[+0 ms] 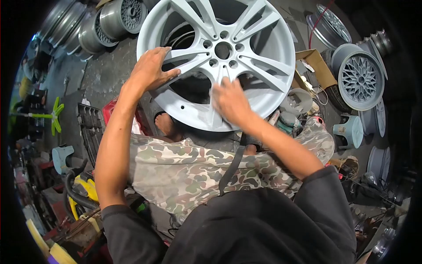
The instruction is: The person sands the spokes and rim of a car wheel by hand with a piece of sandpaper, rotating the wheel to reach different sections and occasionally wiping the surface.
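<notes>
A large pale grey alloy wheel [263, 103] with paired spokes lies face up in front of me, its centre hole and bolt holes showing. At the wheel's left side, my left hand [151, 68] grips a spoke pair near the rim, thumb and fingers on either side. My right hand [231, 99] presses on the lower spoke [213, 115], which looks dusty. Its fingers are curled and blurred by motion; whatever lies under them is hidden.
Several bare wheels [123, 15] stand at upper left. A mesh wheel [361, 79] leans at right near an open cardboard box [323, 70]. A power tool [289, 121] lies by my knee, and small plastic stools [348, 131] stand on both sides. A yellow machine with a black hose [81, 198] is at lower left.
</notes>
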`<state>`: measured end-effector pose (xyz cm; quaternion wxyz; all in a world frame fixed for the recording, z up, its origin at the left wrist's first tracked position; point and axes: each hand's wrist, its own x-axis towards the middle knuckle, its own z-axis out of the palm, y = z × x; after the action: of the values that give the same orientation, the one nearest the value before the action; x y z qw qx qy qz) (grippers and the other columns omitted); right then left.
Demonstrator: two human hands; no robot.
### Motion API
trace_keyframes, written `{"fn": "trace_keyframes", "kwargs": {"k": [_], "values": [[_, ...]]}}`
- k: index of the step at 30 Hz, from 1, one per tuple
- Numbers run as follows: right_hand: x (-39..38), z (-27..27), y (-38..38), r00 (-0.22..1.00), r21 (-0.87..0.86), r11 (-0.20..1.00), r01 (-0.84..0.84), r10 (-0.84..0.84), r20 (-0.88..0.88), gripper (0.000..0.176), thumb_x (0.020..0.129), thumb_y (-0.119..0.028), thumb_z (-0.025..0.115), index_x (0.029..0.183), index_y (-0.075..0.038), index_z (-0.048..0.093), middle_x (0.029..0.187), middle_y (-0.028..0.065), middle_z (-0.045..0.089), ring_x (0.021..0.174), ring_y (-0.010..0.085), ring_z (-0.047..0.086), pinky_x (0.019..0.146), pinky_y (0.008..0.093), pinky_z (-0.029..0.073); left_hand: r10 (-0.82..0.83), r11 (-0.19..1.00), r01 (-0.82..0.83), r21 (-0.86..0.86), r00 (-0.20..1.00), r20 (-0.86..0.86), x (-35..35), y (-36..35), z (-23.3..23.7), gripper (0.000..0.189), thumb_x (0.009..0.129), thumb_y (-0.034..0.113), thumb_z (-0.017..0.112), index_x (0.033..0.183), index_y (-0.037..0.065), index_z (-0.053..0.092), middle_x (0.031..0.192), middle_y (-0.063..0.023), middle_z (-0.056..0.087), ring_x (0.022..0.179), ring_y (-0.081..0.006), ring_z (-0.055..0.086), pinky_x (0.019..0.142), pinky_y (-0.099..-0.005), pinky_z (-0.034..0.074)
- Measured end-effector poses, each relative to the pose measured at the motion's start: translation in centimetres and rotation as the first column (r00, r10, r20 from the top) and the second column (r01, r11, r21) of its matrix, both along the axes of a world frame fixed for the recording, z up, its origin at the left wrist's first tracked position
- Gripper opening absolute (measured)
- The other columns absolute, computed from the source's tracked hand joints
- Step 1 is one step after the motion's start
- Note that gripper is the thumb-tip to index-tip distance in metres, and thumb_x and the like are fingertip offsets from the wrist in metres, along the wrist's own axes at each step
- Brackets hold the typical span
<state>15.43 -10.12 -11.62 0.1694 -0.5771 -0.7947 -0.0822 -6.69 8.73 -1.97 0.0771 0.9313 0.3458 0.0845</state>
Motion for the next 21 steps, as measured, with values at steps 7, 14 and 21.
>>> {"fn": "trace_keyframes", "kwargs": {"k": [7, 14, 21], "values": [[0.0, 0.9, -1.2, 0.994, -0.110, 0.991, -0.077, 0.084, 0.068, 0.013, 0.081, -0.017, 0.066, 0.080, -0.009, 0.077, 0.117, 0.0079, 0.066, 0.116, 0.0291, 0.054, 0.090, 0.0442, 0.044, -0.014, 1.000, 0.014, 0.002, 1.000, 0.023, 0.3, -0.3, 0.1, 0.074, 0.085, 0.041, 0.081, 0.139, -0.004, 0.057, 0.135, -0.0254, 0.062, 0.129, -0.0407, 0.057, 0.111, -0.0457, 0.045], [-0.9, 1.4, -1.4, 0.925, -0.316, 0.872, -0.375, 0.372, -0.072, 0.018, 0.082, -0.022, 0.066, 0.070, -0.009, 0.069, 0.101, 0.0062, 0.066, 0.106, 0.0289, 0.058, 0.084, 0.0425, 0.048, -0.018, 0.999, 0.016, 0.048, 0.999, 0.042, -0.4, -0.2, -0.3, 0.075, 0.086, 0.041, 0.080, 0.141, -0.003, 0.055, 0.137, -0.0256, 0.061, 0.129, -0.0412, 0.056, 0.111, -0.0457, 0.045], [-0.3, 1.7, 1.5, 0.946, -0.249, 0.938, -0.240, 0.283, 0.155, 0.018, 0.079, -0.021, 0.069, 0.069, -0.006, 0.067, 0.092, 0.0099, 0.067, 0.094, 0.0314, 0.065, 0.079, 0.0453, 0.054, -0.015, 0.998, 0.012, 0.067, 0.998, 0.054, -0.6, 0.0, -0.6, 0.074, 0.086, 0.042, 0.080, 0.141, -0.002, 0.056, 0.138, -0.0247, 0.061, 0.131, -0.0399, 0.056, 0.112, -0.0455, 0.044]]}}
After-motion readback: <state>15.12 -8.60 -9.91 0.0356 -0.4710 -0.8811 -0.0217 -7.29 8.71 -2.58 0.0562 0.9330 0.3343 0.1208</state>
